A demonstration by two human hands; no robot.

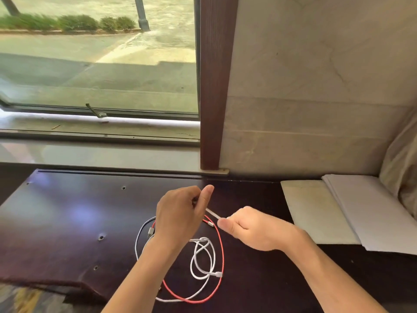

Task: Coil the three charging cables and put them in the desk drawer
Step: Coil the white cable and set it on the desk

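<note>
On the dark desk [67, 222], the grey-blue cable [138, 236] curves just left of the red cable [222, 251], whose wide loop rings the tangled white cable [204, 258]. Above that red loop, the left hand [180, 218] curls its fingers round a taut white strand; the right hand [255, 229] pinches its other end. Right of the loop lie white papers [320, 213].

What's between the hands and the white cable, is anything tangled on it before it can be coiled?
Nothing blocks the grip: the left hand and right hand already pinch a stretch of the white cable. On the desk its loops cross the red cable. No drawer is visible.
</note>
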